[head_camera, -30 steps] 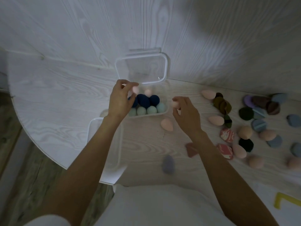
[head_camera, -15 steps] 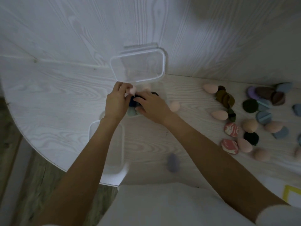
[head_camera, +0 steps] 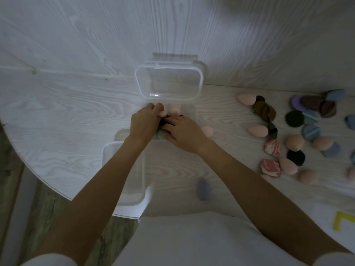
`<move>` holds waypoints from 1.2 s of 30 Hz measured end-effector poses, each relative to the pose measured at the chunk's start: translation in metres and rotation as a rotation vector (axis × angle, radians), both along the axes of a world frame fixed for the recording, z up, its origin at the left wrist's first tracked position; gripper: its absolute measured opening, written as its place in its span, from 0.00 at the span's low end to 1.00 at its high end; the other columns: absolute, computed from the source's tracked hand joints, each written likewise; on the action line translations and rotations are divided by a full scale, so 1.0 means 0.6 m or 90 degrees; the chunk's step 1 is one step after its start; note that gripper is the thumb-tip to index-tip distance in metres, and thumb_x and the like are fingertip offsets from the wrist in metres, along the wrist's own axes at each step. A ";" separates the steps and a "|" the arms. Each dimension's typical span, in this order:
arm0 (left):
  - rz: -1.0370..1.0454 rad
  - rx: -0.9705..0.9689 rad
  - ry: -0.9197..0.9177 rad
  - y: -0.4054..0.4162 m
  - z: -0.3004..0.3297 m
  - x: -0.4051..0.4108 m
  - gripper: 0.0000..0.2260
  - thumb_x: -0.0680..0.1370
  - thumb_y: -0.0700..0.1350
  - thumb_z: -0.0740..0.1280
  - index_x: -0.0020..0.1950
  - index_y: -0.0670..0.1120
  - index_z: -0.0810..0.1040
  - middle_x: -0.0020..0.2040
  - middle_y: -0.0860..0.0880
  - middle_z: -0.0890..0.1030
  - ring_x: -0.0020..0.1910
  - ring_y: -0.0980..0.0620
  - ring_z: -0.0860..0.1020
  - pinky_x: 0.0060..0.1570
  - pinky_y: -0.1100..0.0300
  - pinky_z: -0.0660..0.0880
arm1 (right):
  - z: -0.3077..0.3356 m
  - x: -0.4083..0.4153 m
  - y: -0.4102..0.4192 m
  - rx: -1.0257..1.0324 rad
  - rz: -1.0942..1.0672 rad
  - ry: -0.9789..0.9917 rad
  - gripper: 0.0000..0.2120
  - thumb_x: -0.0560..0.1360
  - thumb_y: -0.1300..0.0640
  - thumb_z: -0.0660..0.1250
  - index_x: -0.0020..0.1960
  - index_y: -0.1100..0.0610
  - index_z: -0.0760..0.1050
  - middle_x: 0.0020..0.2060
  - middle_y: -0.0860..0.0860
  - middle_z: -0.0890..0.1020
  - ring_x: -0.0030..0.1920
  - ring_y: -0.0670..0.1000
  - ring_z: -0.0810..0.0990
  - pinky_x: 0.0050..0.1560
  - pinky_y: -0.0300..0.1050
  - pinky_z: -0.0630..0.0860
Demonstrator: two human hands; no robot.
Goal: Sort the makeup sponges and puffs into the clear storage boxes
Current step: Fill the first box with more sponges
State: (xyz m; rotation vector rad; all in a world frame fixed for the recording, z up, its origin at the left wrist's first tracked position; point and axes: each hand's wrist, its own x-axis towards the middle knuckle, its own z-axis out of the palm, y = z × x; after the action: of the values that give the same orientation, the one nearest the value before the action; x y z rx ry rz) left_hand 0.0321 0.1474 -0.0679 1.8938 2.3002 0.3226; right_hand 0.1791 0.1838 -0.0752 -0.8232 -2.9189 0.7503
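Most of the clear storage box (head_camera: 193, 114) is hidden beneath both hands, so its contents are barely made out: only a dark sponge (head_camera: 165, 120) and a pale green sponge (head_camera: 160, 135) are glimpsed between the fingers. A pink sponge (head_camera: 163, 111) is pinched at the fingertips of the left hand (head_camera: 143, 122). The right hand (head_camera: 182, 132) is laid over the box with fingers curled down among the sponges; whether anything is gripped cannot be told.

Just beyond the grip, an empty clear box (head_camera: 169, 82) is leaned against the wall. Nearer than the grip, a second clear container (head_camera: 107, 156) is partly covered by the left forearm and reaches the table edge (head_camera: 57, 191). Just right of the right hand a pink sponge (head_camera: 207, 130) lies loose, with bare tabletop between it and the scattered sponges and puffs (head_camera: 295, 135) far right, some cut off by the frame.

Compared with a second ago, the right hand has been brought from beside the box into it.
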 end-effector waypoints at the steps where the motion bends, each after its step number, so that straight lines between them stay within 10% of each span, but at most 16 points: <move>1: -0.012 0.009 0.001 -0.003 0.003 0.003 0.04 0.73 0.39 0.68 0.47 0.41 0.77 0.37 0.41 0.77 0.26 0.42 0.75 0.24 0.56 0.70 | -0.001 0.002 -0.001 0.000 -0.005 0.004 0.19 0.77 0.49 0.53 0.54 0.57 0.79 0.55 0.52 0.81 0.56 0.54 0.78 0.55 0.52 0.73; 5: -0.013 -0.018 0.009 -0.006 0.004 -0.007 0.04 0.74 0.40 0.68 0.44 0.39 0.79 0.42 0.41 0.80 0.29 0.41 0.77 0.27 0.52 0.74 | -0.004 0.002 -0.003 -0.012 -0.008 0.002 0.20 0.77 0.49 0.52 0.54 0.58 0.79 0.56 0.53 0.81 0.55 0.54 0.79 0.56 0.51 0.73; 8: -0.053 -0.099 0.136 -0.001 0.008 0.002 0.05 0.69 0.38 0.73 0.36 0.40 0.78 0.29 0.43 0.78 0.25 0.44 0.76 0.24 0.62 0.66 | -0.003 0.003 -0.006 -0.024 0.000 0.003 0.22 0.77 0.48 0.50 0.54 0.58 0.79 0.59 0.53 0.80 0.58 0.55 0.77 0.58 0.52 0.72; 11: -0.067 -0.194 0.150 0.001 0.012 0.019 0.05 0.77 0.38 0.61 0.46 0.38 0.75 0.39 0.40 0.80 0.37 0.40 0.79 0.30 0.56 0.66 | 0.000 0.010 -0.009 -0.033 -0.005 0.045 0.20 0.77 0.51 0.53 0.53 0.59 0.80 0.58 0.55 0.80 0.58 0.55 0.77 0.58 0.54 0.73; 16: 0.010 0.006 -0.064 -0.024 0.016 0.003 0.13 0.79 0.44 0.63 0.57 0.37 0.76 0.46 0.37 0.81 0.42 0.38 0.79 0.39 0.49 0.73 | 0.028 0.040 -0.003 -0.065 -0.169 0.190 0.09 0.76 0.61 0.63 0.52 0.60 0.80 0.52 0.55 0.81 0.53 0.54 0.77 0.53 0.34 0.65; 20: 0.063 0.161 -0.178 -0.056 0.037 -0.018 0.11 0.77 0.43 0.63 0.57 0.42 0.78 0.51 0.44 0.82 0.45 0.46 0.80 0.43 0.54 0.77 | 0.057 0.069 0.017 -0.055 -0.389 0.319 0.06 0.75 0.64 0.62 0.48 0.60 0.78 0.42 0.54 0.80 0.41 0.48 0.75 0.43 0.34 0.66; 24: 0.235 0.157 -0.374 -0.044 0.041 -0.041 0.11 0.78 0.44 0.63 0.60 0.45 0.76 0.55 0.49 0.79 0.50 0.54 0.77 0.48 0.61 0.77 | 0.081 0.063 0.067 -0.192 -0.552 0.290 0.16 0.76 0.56 0.65 0.62 0.58 0.69 0.53 0.54 0.72 0.46 0.47 0.72 0.46 0.38 0.68; 28: 0.291 0.139 -0.557 -0.008 0.068 -0.049 0.18 0.79 0.47 0.62 0.69 0.49 0.69 0.63 0.52 0.73 0.57 0.57 0.73 0.49 0.76 0.69 | 0.125 0.041 0.104 -0.333 -0.510 0.342 0.29 0.77 0.52 0.64 0.74 0.54 0.55 0.69 0.52 0.63 0.66 0.49 0.64 0.67 0.44 0.64; 31: 0.272 0.133 -0.670 0.008 0.090 -0.048 0.18 0.80 0.54 0.59 0.70 0.56 0.66 0.66 0.55 0.72 0.62 0.58 0.72 0.62 0.63 0.68 | 0.158 0.039 0.097 -0.437 -0.448 0.386 0.24 0.80 0.51 0.58 0.74 0.51 0.56 0.69 0.44 0.63 0.64 0.40 0.62 0.62 0.31 0.61; 36: 0.297 0.165 -0.643 -0.022 0.107 -0.036 0.10 0.80 0.56 0.55 0.56 0.56 0.74 0.57 0.56 0.78 0.54 0.60 0.77 0.60 0.57 0.70 | 0.143 0.069 0.051 -0.358 -0.449 0.388 0.18 0.81 0.48 0.53 0.67 0.52 0.68 0.62 0.46 0.73 0.62 0.44 0.71 0.65 0.43 0.68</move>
State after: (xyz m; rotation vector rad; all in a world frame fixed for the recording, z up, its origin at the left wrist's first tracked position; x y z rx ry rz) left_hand 0.0102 0.1345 -0.0038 0.8364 1.9272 1.3149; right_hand 0.2204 0.2143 0.0107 -1.2580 -1.7199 1.4121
